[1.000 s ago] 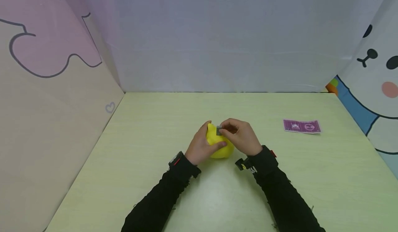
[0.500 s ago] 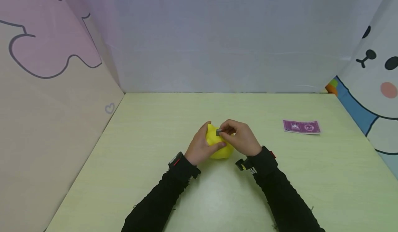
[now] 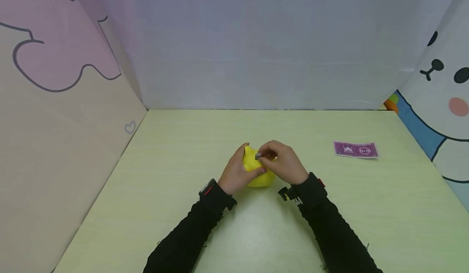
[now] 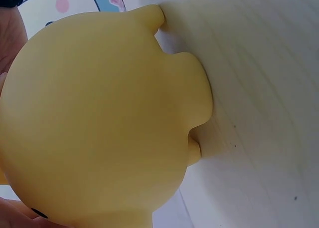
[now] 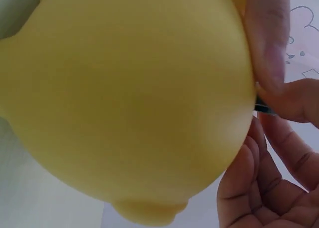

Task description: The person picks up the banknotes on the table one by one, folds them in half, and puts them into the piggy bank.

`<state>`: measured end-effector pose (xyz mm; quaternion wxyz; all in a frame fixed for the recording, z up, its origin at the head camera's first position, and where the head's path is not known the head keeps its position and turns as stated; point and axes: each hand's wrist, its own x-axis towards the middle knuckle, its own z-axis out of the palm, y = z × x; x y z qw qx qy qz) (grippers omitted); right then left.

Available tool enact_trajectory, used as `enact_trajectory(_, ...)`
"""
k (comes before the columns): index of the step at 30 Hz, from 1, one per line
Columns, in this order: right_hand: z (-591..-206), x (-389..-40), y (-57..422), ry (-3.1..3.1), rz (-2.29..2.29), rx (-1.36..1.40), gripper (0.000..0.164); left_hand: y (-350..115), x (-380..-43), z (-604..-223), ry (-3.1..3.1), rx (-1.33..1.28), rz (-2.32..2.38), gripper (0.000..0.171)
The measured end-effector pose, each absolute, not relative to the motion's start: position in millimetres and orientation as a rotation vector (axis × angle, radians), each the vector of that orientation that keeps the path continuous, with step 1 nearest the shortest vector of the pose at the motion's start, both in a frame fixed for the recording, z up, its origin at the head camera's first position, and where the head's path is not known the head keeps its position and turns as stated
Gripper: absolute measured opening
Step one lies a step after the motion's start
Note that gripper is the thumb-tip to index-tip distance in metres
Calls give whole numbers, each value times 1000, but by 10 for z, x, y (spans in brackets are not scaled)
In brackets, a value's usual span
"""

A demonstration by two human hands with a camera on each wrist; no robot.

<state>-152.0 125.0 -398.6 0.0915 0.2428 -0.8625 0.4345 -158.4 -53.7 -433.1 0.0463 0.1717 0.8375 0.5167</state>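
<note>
A yellow piggy bank (image 3: 261, 179) stands on the table in the middle of the head view. My left hand (image 3: 237, 173) grips it from the left side, thumb across the near face. The thumb and fingertips of my right hand (image 3: 285, 161) pinch a small grey folded banknote (image 3: 258, 156) right at the top of the bank. In the right wrist view the banknote's dark edge (image 5: 263, 107) pokes out between the bank's surface and my thumb. The rounded yellow body (image 4: 99, 113) and its stubby feet fill much of the left wrist view.
A purple play banknote (image 3: 356, 149) lies flat on the pale table (image 3: 176, 151), to the right of and beyond my hands. A white sheet (image 3: 256, 53) hangs behind the table, with printed cartoon panels on both sides.
The grey banknote shows less of its length above the bank than a second ago, as my right fingers have moved down it slightly. My left hand keeps its hold.
</note>
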Motion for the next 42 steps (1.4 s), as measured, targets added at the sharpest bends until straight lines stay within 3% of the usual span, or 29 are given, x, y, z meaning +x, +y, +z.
enact_trajectory(42,-3938,-1468,1247,-2587,1145,681,6,-531,-1582,-4334,2579,506,1553,92)
